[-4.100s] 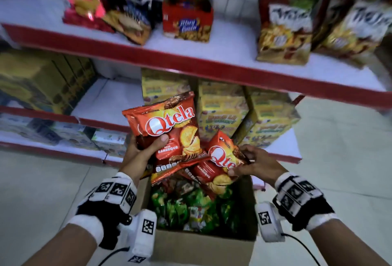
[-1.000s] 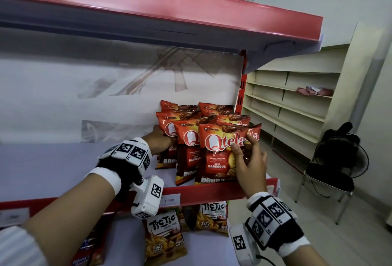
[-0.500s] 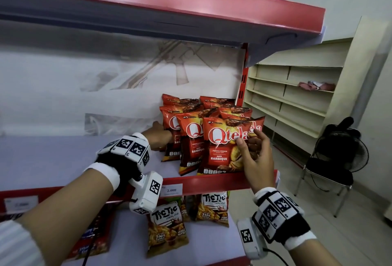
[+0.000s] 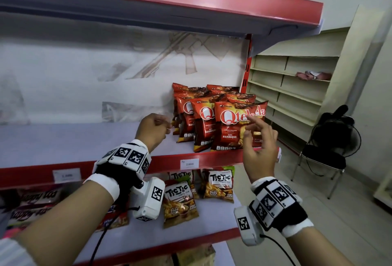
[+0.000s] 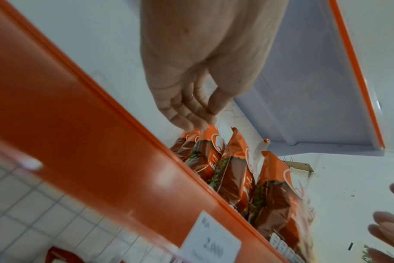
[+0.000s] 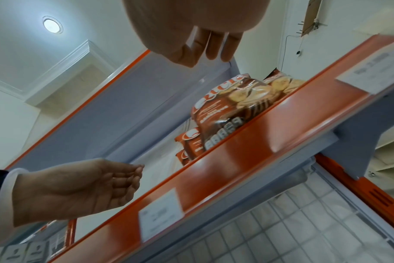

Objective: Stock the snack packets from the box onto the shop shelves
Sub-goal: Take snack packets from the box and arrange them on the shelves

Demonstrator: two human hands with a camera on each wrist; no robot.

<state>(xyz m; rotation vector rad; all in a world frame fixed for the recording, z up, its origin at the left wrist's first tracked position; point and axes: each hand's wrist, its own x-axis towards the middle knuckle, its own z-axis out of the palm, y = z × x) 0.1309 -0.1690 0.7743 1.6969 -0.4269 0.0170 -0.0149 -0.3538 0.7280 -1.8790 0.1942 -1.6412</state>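
Both hands off packets since moment ago: left hand [image 4: 153, 129] loosely curled, right hand [image 4: 259, 146] relaxed, both empty. Qtela packets [image 4: 230, 126] stand at shelf [image 4: 212, 158] right front edge; batch stocked.

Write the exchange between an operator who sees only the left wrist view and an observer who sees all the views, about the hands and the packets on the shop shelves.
Operator: I see fingertips at my right edge. Does the right hand hold a packet?
Observer: No. The head view shows it empty, fingers loose, in front of the front Qtela packet.
Operator: My packets are side-on. Is anything stocked on the shelf below?
Observer: Yes. Tic Tic packets lean back on the lower shelf.
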